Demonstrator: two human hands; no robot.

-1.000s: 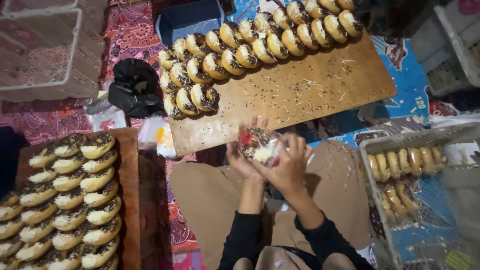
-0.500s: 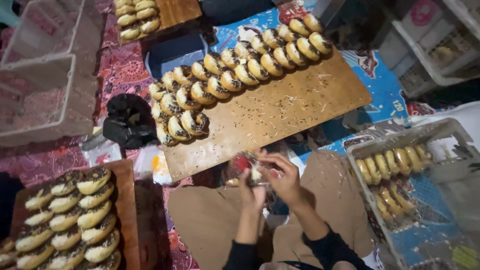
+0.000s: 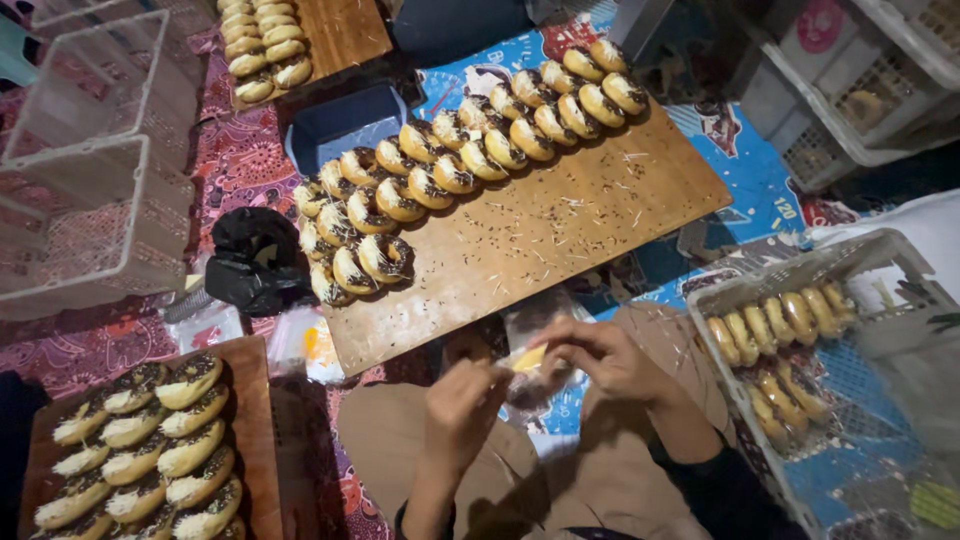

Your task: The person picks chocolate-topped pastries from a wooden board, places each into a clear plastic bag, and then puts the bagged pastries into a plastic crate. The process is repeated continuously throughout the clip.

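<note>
While the wooden board (image 3: 560, 230) sat loaded with rows of chocolate-topped donuts (image 3: 440, 180), both hands worked over the person's lap. The left hand (image 3: 462, 405) and right hand (image 3: 600, 358) each had a closed grip on a clear plastic bag (image 3: 535, 345), pinching it around a donut, near the white crate (image 3: 800, 280).

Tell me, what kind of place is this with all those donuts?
Probably a small home donut-making spot on the floor. Topped donuts sit in rows on a wooden board, wrapped ones fill a white basket, and both hands hold a donut in a clear bag.
</note>
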